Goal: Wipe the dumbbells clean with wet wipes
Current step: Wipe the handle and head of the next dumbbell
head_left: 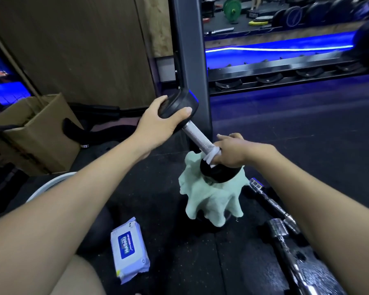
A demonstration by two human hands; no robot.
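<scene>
Dumbbell (197, 137): one, black ends, knurled metal handle; stood tilted at frame centre, upper end leaning toward 11 o'clock, lower end resting on a pale green towel (211, 201) heaped on the floor (307, 128).

Left hand (158, 124): grip clenched over the upper black end, thumb across its face, steadying it.

Right hand (232, 152): grip closed round a white wet wipe (211, 155) wrapped on the handle where it meets the lower end.

Pack of wet wipes (129, 248): white and blue, lying flat on the floor at 7 o'clock from the dumbbell, well apart from it.

Chrome bars and weights (285, 226): at 4 o'clock, on the floor, near the towel; whether wiped, cannot tell.

Cardboard box (36, 133): at 9 o'clock, open.

Rack (285, 71): at 1 o'clock, cradles in view vacant.

Progress, as judged: handle of this dumbbell under way at its lower part; whether the upper handle and both black ends are done is not evident. The chrome pieces possibly remain.
</scene>
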